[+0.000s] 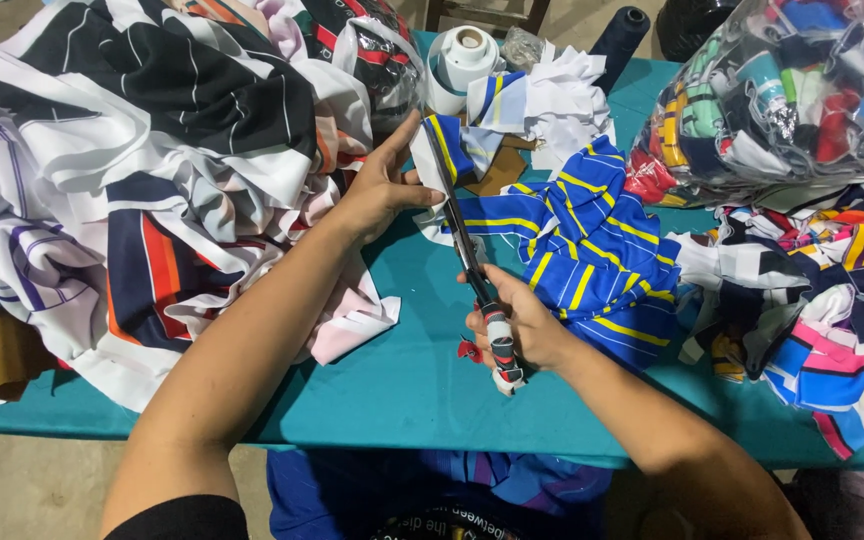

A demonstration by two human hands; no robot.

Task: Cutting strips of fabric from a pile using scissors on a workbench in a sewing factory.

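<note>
Two bare hands at work over a teal cloth-covered table (392, 380). Left hand (382, 185), fingers pinched shut, holds up the edge of a blue fabric piece with yellow and white stripes (592, 250), which lies on the table's middle and trails right. Right hand (522, 320) wrapped around the tape-bound handles of long metal scissors (467, 240); blades run up into the held edge. Heap of striped fabric offcuts (152, 170) to the left; clear plastic bag of coloured scraps (782, 90) at far right.
</note>
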